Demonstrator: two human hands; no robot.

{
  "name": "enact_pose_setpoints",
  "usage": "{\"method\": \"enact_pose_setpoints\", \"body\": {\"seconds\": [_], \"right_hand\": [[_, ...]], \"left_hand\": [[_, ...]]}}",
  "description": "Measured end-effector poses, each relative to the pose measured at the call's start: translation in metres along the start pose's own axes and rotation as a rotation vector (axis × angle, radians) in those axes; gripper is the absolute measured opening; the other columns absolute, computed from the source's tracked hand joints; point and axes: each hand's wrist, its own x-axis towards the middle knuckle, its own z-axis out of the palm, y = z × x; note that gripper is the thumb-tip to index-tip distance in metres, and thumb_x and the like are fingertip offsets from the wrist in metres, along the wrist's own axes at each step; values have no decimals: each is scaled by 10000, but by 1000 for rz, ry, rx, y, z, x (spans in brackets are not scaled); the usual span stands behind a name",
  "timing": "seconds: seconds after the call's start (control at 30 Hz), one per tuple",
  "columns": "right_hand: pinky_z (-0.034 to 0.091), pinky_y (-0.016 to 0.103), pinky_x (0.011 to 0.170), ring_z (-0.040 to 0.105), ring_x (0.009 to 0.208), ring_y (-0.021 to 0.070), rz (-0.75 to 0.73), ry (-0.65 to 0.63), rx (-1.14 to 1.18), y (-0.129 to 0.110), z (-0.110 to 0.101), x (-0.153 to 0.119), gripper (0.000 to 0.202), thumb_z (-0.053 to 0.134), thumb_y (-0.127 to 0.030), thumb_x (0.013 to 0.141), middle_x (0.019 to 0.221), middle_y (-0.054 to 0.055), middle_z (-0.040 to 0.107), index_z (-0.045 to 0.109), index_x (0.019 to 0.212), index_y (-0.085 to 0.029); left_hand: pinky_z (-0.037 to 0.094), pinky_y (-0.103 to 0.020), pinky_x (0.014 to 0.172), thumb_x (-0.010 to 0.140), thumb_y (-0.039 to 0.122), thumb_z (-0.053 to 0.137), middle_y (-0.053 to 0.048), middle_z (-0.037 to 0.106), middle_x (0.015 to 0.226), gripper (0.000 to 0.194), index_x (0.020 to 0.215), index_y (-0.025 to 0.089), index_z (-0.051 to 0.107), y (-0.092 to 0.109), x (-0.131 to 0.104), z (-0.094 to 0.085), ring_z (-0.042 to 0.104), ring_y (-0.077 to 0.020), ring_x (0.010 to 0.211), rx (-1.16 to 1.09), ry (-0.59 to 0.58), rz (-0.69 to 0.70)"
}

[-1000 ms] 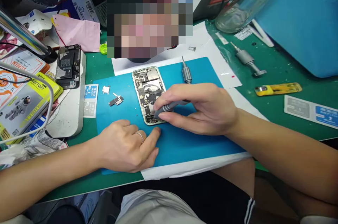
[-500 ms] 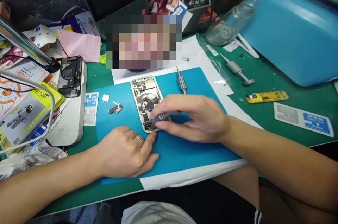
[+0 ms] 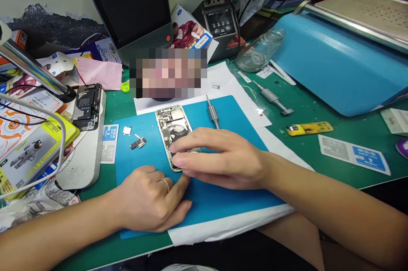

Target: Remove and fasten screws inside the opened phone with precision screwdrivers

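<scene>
Opened phone lies on the blue mat, partly beneath the right hand; I cannot tell whether that grip holds anything. The left hand has its grip released, forefinger near the phone's lower edge. Farther out: a grey screwdriver, then a yellow cutter on the table.

Opened phone on blue mat, right hand over its lower end, left hand on the mat, forefinger near the phone's bottom edge, small parts to the left, screwdriver beyond the right hand
</scene>
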Motion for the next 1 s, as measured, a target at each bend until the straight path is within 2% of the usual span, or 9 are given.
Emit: {"method": "enact_pose_setpoints", "body": {"seconds": [0.2, 0.37, 0.5, 0.67, 0.83, 1.0], "right_hand": [[589, 281, 852, 687, 1020, 158, -20, 11, -13, 2, 3, -2, 274, 606, -176, 981, 1155, 129, 705, 579, 1253, -164], [592, 298, 884, 686, 1066, 175, -28, 17, -24, 2, 4, -2, 335, 586, -82, 939, 1149, 140, 714, 554, 1268, -136], [596, 294, 859, 694, 1040, 172, -31, 17, -42, 3, 6, -3, 306, 618, -164, 961, 1143, 129, 721, 551, 1260, -156], [594, 300, 899, 692, 1084, 174, -27, 26, -14, 3, 7, -4, 384, 570, -64, 929, 1141, 135, 725, 528, 1304, -132], [601, 300, 899, 698, 1078, 182, -23, 30, -5, 4, 8, -5, 373, 641, -113, 926, 1153, 140, 724, 543, 1285, -126], [595, 303, 938, 692, 1106, 182, -6, 56, 27, 4, 7, -4, 409, 556, -12, 895, 1153, 138, 726, 543, 1294, -105]], "left_hand": [[409, -342, 440, 1041, 279, 401, 7, 584, 541, 356, 975, 75, 685, 0, -1, 1, 571, -181, 452, 3, -48, -26], [398, -350, 439, 1063, 289, 349, 13, 578, 528, 390, 999, 85, 675, 1, -1, 1, 558, -181, 436, 33, -77, -40], [388, -355, 428, 1065, 291, 334, 15, 560, 511, 415, 914, 108, 675, 1, -1, 1, 550, -179, 425, 30, -85, -41], [408, -356, 431, 1072, 291, 323, 9, 589, 532, 410, 983, 94, 671, 0, 0, 2, 561, -183, 433, 25, -92, -42], [397, -364, 426, 1071, 289, 321, 5, 594, 532, 416, 978, 86, 672, 1, 0, 1, 556, -185, 424, 27, -96, -33], [413, -361, 442, 1071, 294, 335, 2, 613, 542, 402, 1065, 62, 664, 0, 0, 1, 577, -190, 435, 34, -103, -30]]}}
